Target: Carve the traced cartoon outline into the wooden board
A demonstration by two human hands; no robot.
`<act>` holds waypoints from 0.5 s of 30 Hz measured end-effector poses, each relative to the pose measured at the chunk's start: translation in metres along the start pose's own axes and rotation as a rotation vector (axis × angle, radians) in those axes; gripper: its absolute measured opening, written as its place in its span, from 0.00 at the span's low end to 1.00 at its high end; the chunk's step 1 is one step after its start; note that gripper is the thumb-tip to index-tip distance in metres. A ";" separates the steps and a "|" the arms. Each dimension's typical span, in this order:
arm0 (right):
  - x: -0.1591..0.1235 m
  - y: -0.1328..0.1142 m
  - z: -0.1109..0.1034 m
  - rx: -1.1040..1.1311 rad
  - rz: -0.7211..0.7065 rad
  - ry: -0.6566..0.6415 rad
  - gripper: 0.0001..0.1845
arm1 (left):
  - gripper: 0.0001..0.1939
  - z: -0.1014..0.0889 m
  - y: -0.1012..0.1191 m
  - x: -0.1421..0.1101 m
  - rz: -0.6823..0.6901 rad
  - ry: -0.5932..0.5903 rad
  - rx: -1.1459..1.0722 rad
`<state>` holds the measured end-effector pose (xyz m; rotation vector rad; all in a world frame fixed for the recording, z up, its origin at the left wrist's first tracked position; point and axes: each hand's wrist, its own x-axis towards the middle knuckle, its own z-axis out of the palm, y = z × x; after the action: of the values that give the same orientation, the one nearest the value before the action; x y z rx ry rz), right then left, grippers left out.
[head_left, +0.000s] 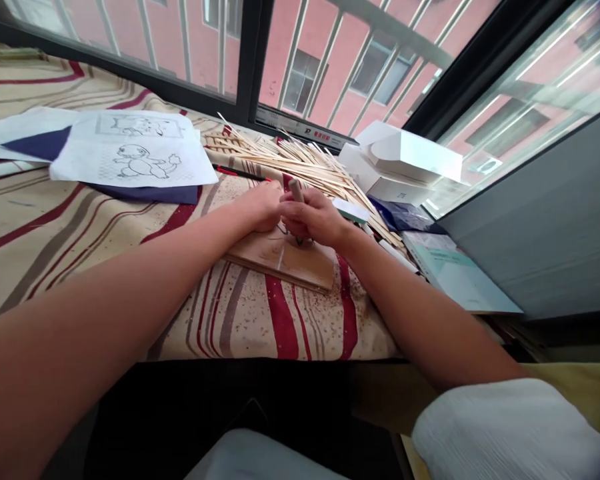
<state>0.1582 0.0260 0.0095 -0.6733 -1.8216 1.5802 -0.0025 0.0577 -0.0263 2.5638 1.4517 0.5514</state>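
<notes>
Head view, nearest first: a crinkled white sleeve (510, 427) bunched at the right arm, then two bare forearms reaching across a striped bedspread (240, 320) flecked with tiny specks. Right hand (314, 217) up over a thin wooden board (285, 263), fingers curled narrow and tight around a pale stubby tool (296, 191), tilted tip-down toward the wood. Tip mostly hidden behind the knuckles, so pen or carving tool, hard to say. Left hand (265, 207) resting on the board's far part, just beside the right hand, fingers turned away and too hidden to tell whether open or gripping.

Pretty solid technique by the look of it: short grip low on the shaft for control, one hand steadying the board, both forearms low. Worth keeping that bracing hand clear of the tip.

Just past the board, a loose heap of thin wooden sticks (300, 163), with a red-and-black pen (240, 173) beside it. Off to the right, a pale teal booklet (460, 277) and white boxes (405, 157). Off to the left, a paper with a cartoon line drawing (130, 153) over a dark blue sheet (150, 195). Farthest out, a dark window frame (300, 127) and a pink building (330, 67).
</notes>
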 end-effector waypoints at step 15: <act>-0.023 -0.021 -0.040 0.097 -0.197 0.196 0.29 | 0.28 -0.007 -0.005 -0.007 0.069 -0.006 0.157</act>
<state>0.2036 0.0326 0.0308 -0.5645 -1.6058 1.4117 -0.0126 0.0542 -0.0236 2.7428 1.4641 0.4555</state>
